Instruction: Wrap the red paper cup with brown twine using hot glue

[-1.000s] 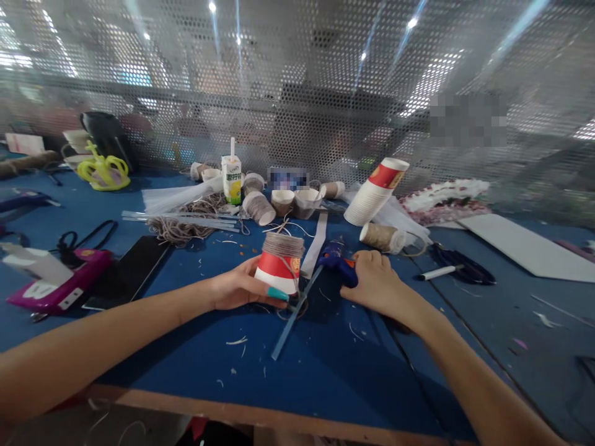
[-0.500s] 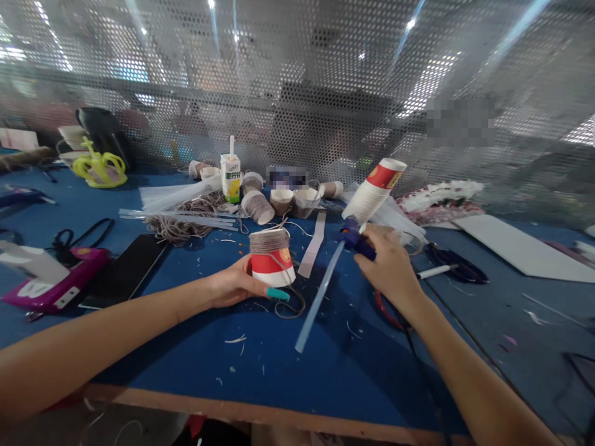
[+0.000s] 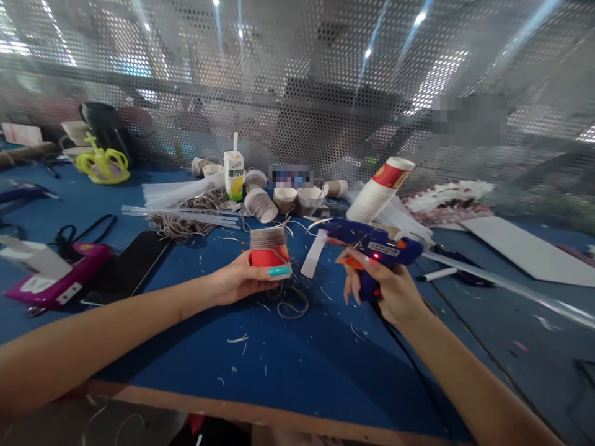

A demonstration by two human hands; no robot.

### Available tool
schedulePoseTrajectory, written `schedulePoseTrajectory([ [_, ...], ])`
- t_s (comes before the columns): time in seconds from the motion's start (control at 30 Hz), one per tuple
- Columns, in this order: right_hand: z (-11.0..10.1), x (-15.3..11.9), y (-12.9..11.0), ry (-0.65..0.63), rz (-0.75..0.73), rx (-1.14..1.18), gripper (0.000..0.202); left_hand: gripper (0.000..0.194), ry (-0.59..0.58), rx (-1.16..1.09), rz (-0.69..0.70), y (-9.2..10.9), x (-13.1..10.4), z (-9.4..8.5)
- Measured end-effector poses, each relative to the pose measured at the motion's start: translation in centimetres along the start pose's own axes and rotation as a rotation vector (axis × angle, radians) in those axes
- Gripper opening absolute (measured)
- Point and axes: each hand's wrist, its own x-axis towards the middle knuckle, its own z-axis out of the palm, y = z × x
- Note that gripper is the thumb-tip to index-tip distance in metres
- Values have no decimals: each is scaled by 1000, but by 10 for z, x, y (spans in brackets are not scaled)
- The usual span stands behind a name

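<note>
The yarn-wrapped paper cup [image 3: 268, 259], well in from the front edge of the bench [image 3: 302, 365], sits in the half-curled left hand [image 3: 239, 280]. The right hand [image 3: 388, 290] wraps the glue gun's [image 3: 362, 235] handle; swinging its presumably hot tip leftward could burn the left fingers.

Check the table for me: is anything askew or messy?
Yes. The stack of paper cups behind the blue glue gun leans sharply right instead of standing straight. Thin white scraps also litter the blue tabletop toward its near edge, looking like untidy leftovers.
</note>
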Motion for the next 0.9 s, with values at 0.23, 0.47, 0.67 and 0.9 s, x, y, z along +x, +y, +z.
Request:
schedulePoseTrajectory([
  [0.23,4,-5,8,-125,50,-72,30,59,22,2,-7,0,0,0],
  [0.47,-5,-7,20,-109,-134,-382,24,57,-19,-10,17,-1,1,2],
  [0.67,6,-9,11,-167,-150,-468,19,61,-57,36,-11,1,1,4],
  [0.9,9,-14,6,-182,-159,-491,21,54,-128,108,-3,-3,1,-2],
])
